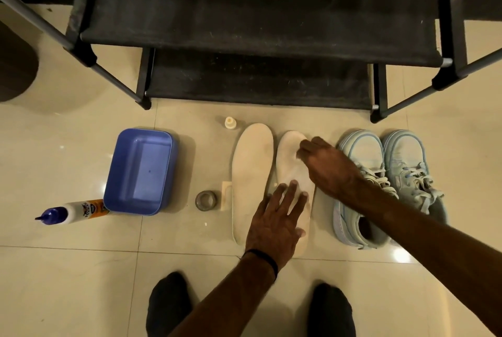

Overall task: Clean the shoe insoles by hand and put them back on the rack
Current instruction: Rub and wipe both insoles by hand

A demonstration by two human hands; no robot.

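Two insoles lie side by side on the floor before the rack (pixel 258 24). The left hand (pixel 277 224), fingers spread flat, presses the heel half of the right insole (pixel 289 162). The right hand (pixel 330 166) touches its toe end, fingers curled; whether this grip pinches anything, I cannot tell. The left insole (pixel 251 173) lies untouched just beside it.

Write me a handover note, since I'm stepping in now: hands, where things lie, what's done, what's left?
Left hand: flat, pressing the heel half of the right insole on the floor.
Right hand: fingers curled at that insole's toe end, seemingly rubbing; any cloth can't be seen.
Left insole lies beside it, untouched now.
Sneakers stand right of the insoles; blue tub left.
Left: finish both insoles, return them to the rack.
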